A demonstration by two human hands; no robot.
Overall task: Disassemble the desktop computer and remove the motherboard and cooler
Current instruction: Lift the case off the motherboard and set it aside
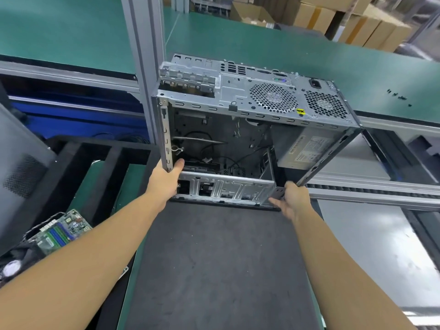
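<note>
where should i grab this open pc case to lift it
Take the case from the near, open side by its bare frame rails: one hand on the left rail, where the left hand grips, the other at the near right corner, by the right hand. The power supply sits on the right, so that side is likely heavier.

Bench: green top (pixel 262 39)
Screws (pixel 400 97): black, on it, far right
Mat (pixel 214 270): dark grey, near side
Case (pixel 238 108): open, at mat's far edge

Factory workshop: green-matted benches (pixel 262 39), aluminium framing (pixel 142 67), stacked cartons (pixel 345 20).
</note>
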